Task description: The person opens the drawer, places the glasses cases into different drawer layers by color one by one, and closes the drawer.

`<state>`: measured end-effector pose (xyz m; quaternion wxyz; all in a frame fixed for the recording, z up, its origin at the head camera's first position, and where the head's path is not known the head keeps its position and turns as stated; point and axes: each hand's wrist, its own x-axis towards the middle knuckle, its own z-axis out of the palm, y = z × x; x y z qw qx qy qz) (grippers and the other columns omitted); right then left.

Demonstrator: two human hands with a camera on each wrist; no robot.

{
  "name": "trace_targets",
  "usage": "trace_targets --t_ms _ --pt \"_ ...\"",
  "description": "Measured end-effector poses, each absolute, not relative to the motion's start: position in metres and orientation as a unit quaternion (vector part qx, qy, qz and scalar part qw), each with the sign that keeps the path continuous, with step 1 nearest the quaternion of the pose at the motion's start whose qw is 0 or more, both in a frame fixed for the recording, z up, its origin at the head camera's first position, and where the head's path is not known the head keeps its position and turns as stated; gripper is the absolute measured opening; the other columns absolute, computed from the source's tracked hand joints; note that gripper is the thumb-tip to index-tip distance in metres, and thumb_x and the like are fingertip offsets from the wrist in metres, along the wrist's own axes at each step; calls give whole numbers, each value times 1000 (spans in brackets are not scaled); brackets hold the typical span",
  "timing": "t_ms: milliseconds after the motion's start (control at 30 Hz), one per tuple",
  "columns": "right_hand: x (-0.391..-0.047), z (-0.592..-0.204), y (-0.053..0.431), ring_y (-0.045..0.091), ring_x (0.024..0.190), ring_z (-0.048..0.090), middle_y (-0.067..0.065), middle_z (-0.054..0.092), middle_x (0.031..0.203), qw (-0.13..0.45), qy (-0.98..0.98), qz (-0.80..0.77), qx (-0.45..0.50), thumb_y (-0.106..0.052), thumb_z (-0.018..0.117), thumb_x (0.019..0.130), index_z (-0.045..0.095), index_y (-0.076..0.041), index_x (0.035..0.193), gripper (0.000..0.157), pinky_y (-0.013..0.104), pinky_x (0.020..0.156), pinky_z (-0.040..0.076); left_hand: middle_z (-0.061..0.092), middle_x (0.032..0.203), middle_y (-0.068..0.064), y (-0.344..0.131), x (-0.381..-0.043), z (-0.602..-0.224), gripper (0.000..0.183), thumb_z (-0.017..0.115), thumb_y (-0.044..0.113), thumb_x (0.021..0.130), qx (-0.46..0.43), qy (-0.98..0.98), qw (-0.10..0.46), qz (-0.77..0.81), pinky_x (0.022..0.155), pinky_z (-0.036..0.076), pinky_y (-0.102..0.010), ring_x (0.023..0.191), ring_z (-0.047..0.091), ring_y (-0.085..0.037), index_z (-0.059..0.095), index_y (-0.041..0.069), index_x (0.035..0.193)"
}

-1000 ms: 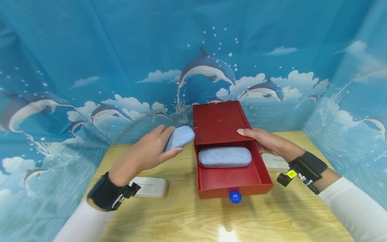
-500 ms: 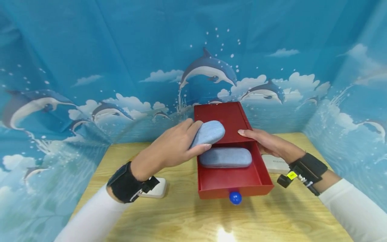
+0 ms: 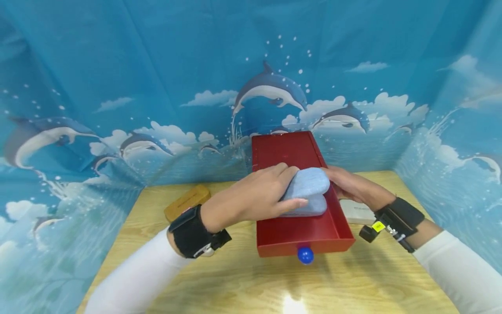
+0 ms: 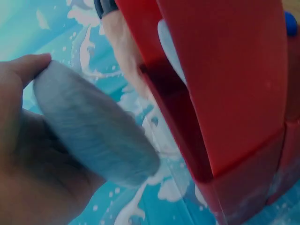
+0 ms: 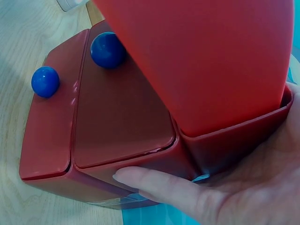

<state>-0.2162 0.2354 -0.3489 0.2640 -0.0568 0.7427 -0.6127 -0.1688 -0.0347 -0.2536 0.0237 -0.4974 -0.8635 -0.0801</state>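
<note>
My left hand (image 3: 255, 196) holds a pale blue oblong case, like a glasses case (image 3: 310, 182), above the pulled-out top drawer (image 3: 270, 237). A second blue case (image 3: 317, 206) lies across that drawer, partly covered by the held one. In the left wrist view the thumb and fingers grip the held case (image 4: 96, 124) at one end, apart from the drawer. The red drawer cabinet (image 3: 286, 150) has my right hand (image 3: 353, 185) resting against its right side. From the right wrist, a straight finger (image 5: 159, 187) touches the cabinet's side below the drawer (image 5: 206, 61).
A white case (image 3: 357, 211) lies right of the cabinet, behind my right hand. An ochre case (image 3: 187, 203) lies on the wooden table (image 3: 235, 279) at the left. Blue ball knobs (image 5: 108, 49) stick out from the lower drawers. A dolphin-print curtain (image 3: 157, 109) surrounds the table.
My left hand has carried the blue case rightward from beside the cabinet to over the open drawer. The ochre case has come into sight behind that arm. My right hand stays at the cabinet.
</note>
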Motion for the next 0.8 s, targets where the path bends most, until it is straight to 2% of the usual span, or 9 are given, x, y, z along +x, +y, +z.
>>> trace_targets --t_ms 133,300,500,667,800 --pt "-216 -347 235 34 98 62 17 60 112 282 739 -609 -60 -50 47 96 34 -8 135 59 50 80 52 52 113 0 -23 -167 -254 70 48 59 92 -510 -856 -25 -84 72 47 -20 91 47 -4 39 8 139" --pt "-217 -346 235 34 95 63 17 62 112 281 749 -597 -51 -54 46 95 33 -8 137 64 47 80 53 55 111 3 -8 -169 -251 68 52 58 89 -518 -848 -81 -82 68 47 -17 88 50 -2 45 9 135" --pt "-217 -349 236 34 107 58 16 49 131 284 729 -621 -55 -49 48 96 28 -13 141 60 51 82 51 57 89 10 5 -168 -257 59 58 57 86 -521 -839 -144 -71 57 47 -16 68 55 2 52 12 124" --pt "-217 -349 236 33 109 56 17 47 132 275 740 -611 -56 -50 47 96 29 -13 140 61 52 80 51 59 68 10 14 -162 -262 51 59 57 86 -514 -844 -151 -25 53 46 -17 53 54 1 55 13 110" --pt "-217 -349 238 33 109 56 18 48 131 272 743 -609 -58 -51 47 96 31 -12 140 60 51 81 51 57 60 6 19 -159 -264 44 58 58 86 -502 -847 -174 2 48 44 -19 48 54 -4 57 15 97"
